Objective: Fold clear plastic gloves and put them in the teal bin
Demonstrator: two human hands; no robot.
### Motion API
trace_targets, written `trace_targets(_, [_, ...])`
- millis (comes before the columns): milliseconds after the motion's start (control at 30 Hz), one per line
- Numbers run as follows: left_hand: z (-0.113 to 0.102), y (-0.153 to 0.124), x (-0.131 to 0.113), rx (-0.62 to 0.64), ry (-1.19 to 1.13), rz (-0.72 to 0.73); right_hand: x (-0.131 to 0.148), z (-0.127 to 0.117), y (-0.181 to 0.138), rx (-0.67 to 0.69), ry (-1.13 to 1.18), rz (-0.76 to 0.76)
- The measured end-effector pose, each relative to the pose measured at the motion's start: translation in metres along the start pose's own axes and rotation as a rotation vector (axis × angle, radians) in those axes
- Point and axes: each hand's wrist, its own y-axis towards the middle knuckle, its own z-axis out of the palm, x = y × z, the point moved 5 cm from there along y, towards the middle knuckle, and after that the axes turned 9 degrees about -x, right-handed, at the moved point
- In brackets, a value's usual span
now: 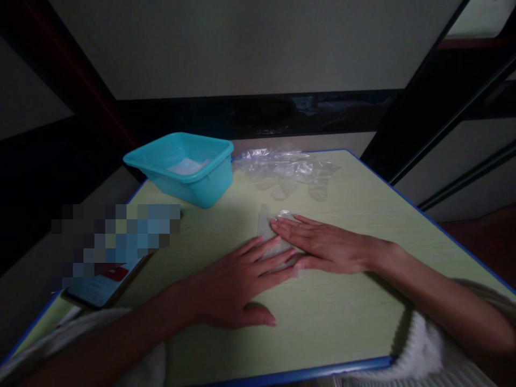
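Film (264, 219) lies on the table (322, 328), directly beneath the fingers of both hands; neither hand is nearer. The left hand (237, 277), fingers straight and slightly spread, covers its near part; the right hand (326, 243), fingers straight and close together, covers its far right part. Neither grips it. Its exposed left edge points toward the crumpled plastic (290, 165) beyond; its long axis cannot be determined.

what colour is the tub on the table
The tub is turquoise, inside and out; it shows in the head view.
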Motion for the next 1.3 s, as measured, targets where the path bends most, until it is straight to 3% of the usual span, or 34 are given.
trace_targets(267, [0.002,-0.001,0.000,0.024,0.038,0.003,-0.022,-0.003,0.001,-0.039,-0.028,0.069])
trace_targets(467, [0.000,-0.005,0.001,-0.052,0.021,0.032,-0.022,-0.007,0.000,-0.086,-0.004,0.062])
trace_targets(667, [-0.016,-0.014,0.007,-0.345,-0.089,-0.054,0.012,-0.033,-0.004,-0.323,-0.083,-0.144])
trace_targets(733, [-0.019,-0.016,0.009,-0.420,-0.072,-0.095,0.029,-0.034,-0.004,-0.318,-0.095,-0.205])
trace_targets(900, [-0.017,-0.015,0.009,-0.438,-0.016,-0.133,0.052,-0.020,-0.002,-0.251,-0.239,-0.307])
trace_targets(1300, [-0.019,-0.009,0.003,-0.489,0.133,-0.058,0.058,-0.012,-0.003,-0.290,-0.428,-0.345])
